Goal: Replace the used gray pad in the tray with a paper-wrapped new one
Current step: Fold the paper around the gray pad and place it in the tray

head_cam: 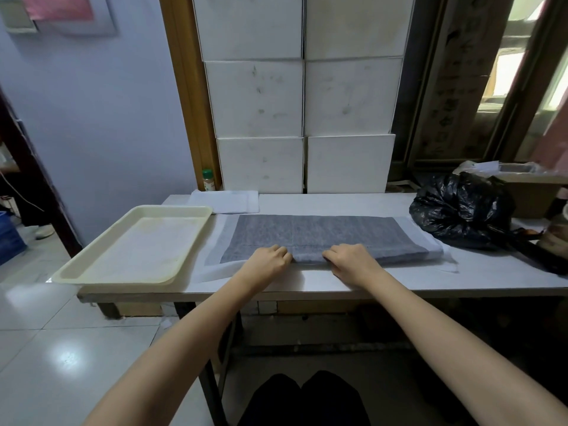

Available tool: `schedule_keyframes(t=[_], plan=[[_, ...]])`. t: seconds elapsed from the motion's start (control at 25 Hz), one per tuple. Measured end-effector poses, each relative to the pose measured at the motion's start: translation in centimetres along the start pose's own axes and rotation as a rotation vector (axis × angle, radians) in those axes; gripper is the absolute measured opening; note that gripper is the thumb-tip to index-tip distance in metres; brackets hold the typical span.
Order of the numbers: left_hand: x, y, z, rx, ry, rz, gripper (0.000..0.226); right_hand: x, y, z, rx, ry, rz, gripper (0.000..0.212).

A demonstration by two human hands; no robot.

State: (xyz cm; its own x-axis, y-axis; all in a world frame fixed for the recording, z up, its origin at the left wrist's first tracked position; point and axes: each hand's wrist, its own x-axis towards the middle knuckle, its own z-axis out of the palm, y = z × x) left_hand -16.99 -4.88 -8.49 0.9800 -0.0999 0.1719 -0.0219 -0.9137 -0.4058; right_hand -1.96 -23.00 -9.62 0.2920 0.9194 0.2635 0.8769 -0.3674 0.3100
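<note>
We see the flat gray rectangular felt pad (319, 236) lying on a sheet of thin white paper (215, 265) at the middle of the white tabletop (399, 279). Our left hand (269, 261) and right hand (350, 259) rest side by side on its near edge, fingers curled and pinching the pad's folded edge. Just left of it sits the cream rectangular plastic tray (92, 272), overhanging the table's corner. A crumpled black plastic bag (461, 207) lies at the right.
</note>
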Motion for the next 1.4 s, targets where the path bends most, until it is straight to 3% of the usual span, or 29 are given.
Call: schedule_keyframes(t=[0.32,0.44,0.48,0.64,0.8,0.96,1.08,1.24,1.4], plan=[[1.9,0.5,-1.3,0.066,0.002,-0.096,0.036,0.8,0.3,-0.8,0.07,0.104,0.128,0.046],[1.3,0.5,-1.1,0.019,-0.127,-0.192,0.018,0.6,0.5,0.1,0.081,0.164,0.172,0.048],[1.0,0.1,-0.6,0.011,-0.185,-0.235,0.024,0.5,0.6,0.4,0.085,0.16,0.183,0.047],[-0.5,-2.0,-0.9,0.053,-0.29,-0.286,0.032,0.4,1.6,1.2,0.183,0.115,0.198,0.028],[-1.1,-3.8,-1.4,0.169,-0.296,-0.274,0.028,-1.2,4.7,0.5,0.276,-0.058,0.073,0.032],[-2.4,-4.8,-0.4,0.206,-0.271,-0.228,0.026,-5.0,9.4,0.4,0.27,-0.147,0.167,0.037],[-3.4,-5.6,0.0,0.161,-0.294,-0.228,0.029,-7.4,12.2,0.6,0.25,-0.163,0.266,0.035],[-4.6,-6.1,-0.8,-0.003,-0.379,-0.197,0.054,-7.8,12.9,-0.5,0.288,-0.216,0.341,0.036],[-3.7,-5.7,-0.5,-0.262,-0.377,-0.225,0.05,-5.2,10.1,-1.3,0.477,-0.196,0.34,0.043]])
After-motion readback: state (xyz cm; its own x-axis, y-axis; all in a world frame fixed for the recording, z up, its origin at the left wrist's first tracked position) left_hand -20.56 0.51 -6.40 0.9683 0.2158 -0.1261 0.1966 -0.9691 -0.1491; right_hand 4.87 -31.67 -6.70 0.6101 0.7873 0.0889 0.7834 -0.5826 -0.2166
